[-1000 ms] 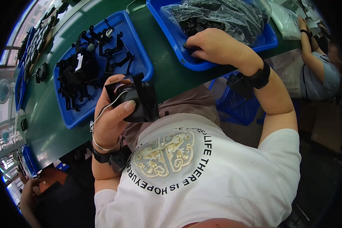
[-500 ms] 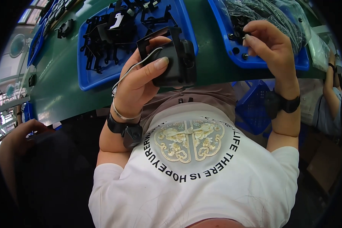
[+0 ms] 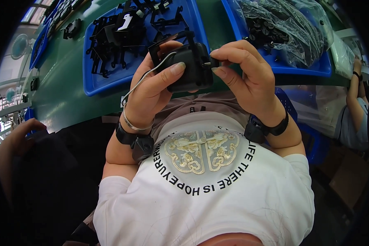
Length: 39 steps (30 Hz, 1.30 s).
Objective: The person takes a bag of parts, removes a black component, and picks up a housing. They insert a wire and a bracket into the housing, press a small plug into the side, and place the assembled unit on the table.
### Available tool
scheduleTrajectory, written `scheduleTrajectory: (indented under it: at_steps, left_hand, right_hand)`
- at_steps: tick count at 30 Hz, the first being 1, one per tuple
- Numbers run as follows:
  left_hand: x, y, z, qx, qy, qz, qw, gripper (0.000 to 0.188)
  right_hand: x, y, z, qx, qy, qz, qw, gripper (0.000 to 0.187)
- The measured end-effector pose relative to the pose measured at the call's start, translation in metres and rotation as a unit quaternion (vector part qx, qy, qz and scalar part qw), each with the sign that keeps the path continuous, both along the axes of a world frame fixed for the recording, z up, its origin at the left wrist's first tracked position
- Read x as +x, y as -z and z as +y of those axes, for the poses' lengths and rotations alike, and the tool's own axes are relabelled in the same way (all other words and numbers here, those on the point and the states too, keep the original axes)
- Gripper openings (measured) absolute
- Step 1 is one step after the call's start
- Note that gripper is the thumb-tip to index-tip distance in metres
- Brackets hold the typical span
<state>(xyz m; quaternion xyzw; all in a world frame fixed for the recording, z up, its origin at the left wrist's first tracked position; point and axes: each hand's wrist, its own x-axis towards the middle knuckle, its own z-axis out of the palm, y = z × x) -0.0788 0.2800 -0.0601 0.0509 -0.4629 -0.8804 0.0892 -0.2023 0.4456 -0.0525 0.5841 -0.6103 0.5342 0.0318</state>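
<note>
Two hands: left hand (image 3: 151,84) clamped on housing (image 3: 188,78); right hand (image 3: 249,76) pinched on knob (image 3: 215,62).
Housing: above lap (image 3: 217,104), near tray (image 3: 110,83); long axis unclear; wire (image 3: 151,70) trailing left.
Knob: at housing's right side, axis crosswise, metal tip (image 3: 207,64) pointing left.
Lettering (image 3: 194,191): black, curving around gold emblem (image 3: 184,151) on white shirt (image 3: 242,213).

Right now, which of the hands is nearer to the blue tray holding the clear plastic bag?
Right. The right hand overlaps the near left corner of the blue tray in this view; the left hand is farther left, holding the black device.
</note>
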Motion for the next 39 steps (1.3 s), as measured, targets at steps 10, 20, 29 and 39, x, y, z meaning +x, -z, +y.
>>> scheduleTrajectory:
  at_steps: [10, 20, 29, 39]
  left_hand:
    - [-0.001, -0.001, 0.003, 0.007, 0.008, -0.029, 1.000, 0.041]
    - [-0.003, 0.009, 0.011, -0.109, -0.100, 0.022, 0.989, 0.043]
    - [0.137, -0.080, -0.051, -0.686, 0.114, -0.070, 0.715, 0.027]
    - [0.130, -0.081, -0.067, -0.755, 0.077, -0.046, 0.649, 0.032]
  right_hand:
    - [0.003, 0.009, -0.002, -0.022, 0.012, -0.013, 1.000, 0.023]
    - [0.007, 0.008, -0.008, -0.004, 0.072, -0.004, 0.997, 0.015]
    - [-0.007, 0.006, -0.019, 0.187, 0.013, -0.170, 0.967, 0.041]
    - [-0.021, 0.014, -0.067, 0.017, -0.020, -0.121, 0.992, 0.030]
